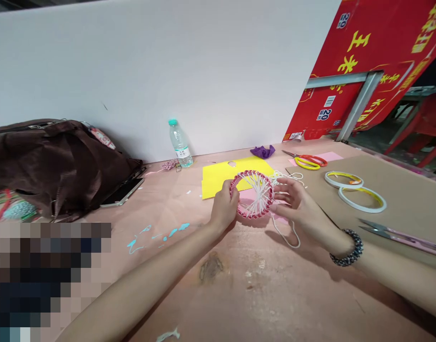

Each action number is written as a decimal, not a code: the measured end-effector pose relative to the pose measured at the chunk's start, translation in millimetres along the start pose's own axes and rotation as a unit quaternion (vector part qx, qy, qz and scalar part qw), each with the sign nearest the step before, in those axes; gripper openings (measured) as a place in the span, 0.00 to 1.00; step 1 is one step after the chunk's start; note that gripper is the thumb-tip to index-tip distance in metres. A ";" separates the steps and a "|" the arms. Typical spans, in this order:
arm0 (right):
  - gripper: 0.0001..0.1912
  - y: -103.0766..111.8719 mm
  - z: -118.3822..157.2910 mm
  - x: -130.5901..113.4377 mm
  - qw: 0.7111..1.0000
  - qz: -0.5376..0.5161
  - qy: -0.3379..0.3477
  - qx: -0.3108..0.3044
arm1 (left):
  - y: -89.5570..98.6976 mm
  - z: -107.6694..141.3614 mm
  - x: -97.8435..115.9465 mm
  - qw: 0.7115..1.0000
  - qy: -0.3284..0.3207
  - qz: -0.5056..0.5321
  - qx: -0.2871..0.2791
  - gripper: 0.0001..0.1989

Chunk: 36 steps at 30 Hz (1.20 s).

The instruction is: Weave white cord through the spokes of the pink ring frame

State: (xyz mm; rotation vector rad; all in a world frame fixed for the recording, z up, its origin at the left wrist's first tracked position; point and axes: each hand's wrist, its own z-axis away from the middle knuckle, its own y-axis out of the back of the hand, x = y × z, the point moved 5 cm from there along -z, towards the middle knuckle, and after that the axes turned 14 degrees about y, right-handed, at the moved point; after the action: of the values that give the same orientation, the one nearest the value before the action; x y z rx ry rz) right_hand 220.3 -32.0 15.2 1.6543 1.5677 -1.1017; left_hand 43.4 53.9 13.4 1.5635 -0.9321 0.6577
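A round ring (254, 215) wrapped in pink and red is held upright above the table, with white cord (262, 194) strung across it like spokes. My left hand (224, 205) is closed around the ring's left edge, its fingers partly hidden behind it. At the right edge is my right hand (292, 197), fingers apart and slightly curved, with the thumb close to the rim; whether it touches the rim I cannot tell. A loose loop of the white cord hangs below this hand, and more cord lies behind it.
Behind the ring lies yellow paper (218, 178). On the right are red-and-yellow scissors (306, 162), tape rolls (363, 199) and pink-handled snips (399, 236) on brown cardboard (410, 185). A water bottle (181, 145), purple cloth (263, 151), phone (123, 192) and dark bag (61, 161) stand farther back.
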 end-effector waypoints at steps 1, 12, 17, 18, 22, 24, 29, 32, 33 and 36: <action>0.32 -0.6 2.3 2.7 1.000 0.009 -0.007 -0.003 | -0.2 0.9 0.7 1.000 -0.007 0.000 -0.004 0.12; 0.31 14.6 -4.3 23.0 0.995 -0.052 -0.074 0.046 | -13.9 -4.7 -3.1 0.898 0.113 0.370 -0.207 0.20; 0.26 17.4 -10.0 19.1 0.999 -0.007 -0.037 0.007 | -23.6 -2.3 -7.9 0.772 0.233 0.481 -0.344 0.24; 0.25 14.9 -8.9 17.4 0.999 -0.008 -0.030 -0.004 | -25.1 -0.3 -7.7 0.748 0.247 0.496 -0.365 0.24; 0.26 5.3 -3.6 14.8 0.999 -0.014 -0.004 -0.047 | -28.3 4.5 -6.2 0.741 0.247 0.506 -0.365 0.18; 0.27 6.2 -2.6 17.0 0.998 0.021 0.010 -0.055 | -29.5 5.6 -4.9 0.761 0.236 0.500 -0.339 0.19; 0.20 21.1 -6.5 18.3 0.980 0.163 0.110 -0.018 | -33.2 8.5 -1.7 0.786 0.222 0.483 -0.317 0.24; 0.14 26.2 -8.6 15.6 0.958 0.233 0.169 -0.004 | -34.4 8.8 -2.0 0.788 0.226 0.479 -0.312 0.25; 0.12 26.3 -9.0 14.1 0.949 0.253 0.189 -0.005 | -34.7 8.8 -2.2 0.788 0.227 0.479 -0.313 0.26; 0.07 24.2 -9.3 8.7 0.928 0.288 0.238 -0.010 | -35.1 8.5 -2.1 0.788 0.221 0.482 -0.313 0.26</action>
State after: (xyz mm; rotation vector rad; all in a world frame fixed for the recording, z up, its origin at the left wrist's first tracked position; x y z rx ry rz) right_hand 245.3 -22.7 9.2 2.2822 1.2013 -0.3905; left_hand 71.3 47.6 -8.8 0.2170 -1.3748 1.1946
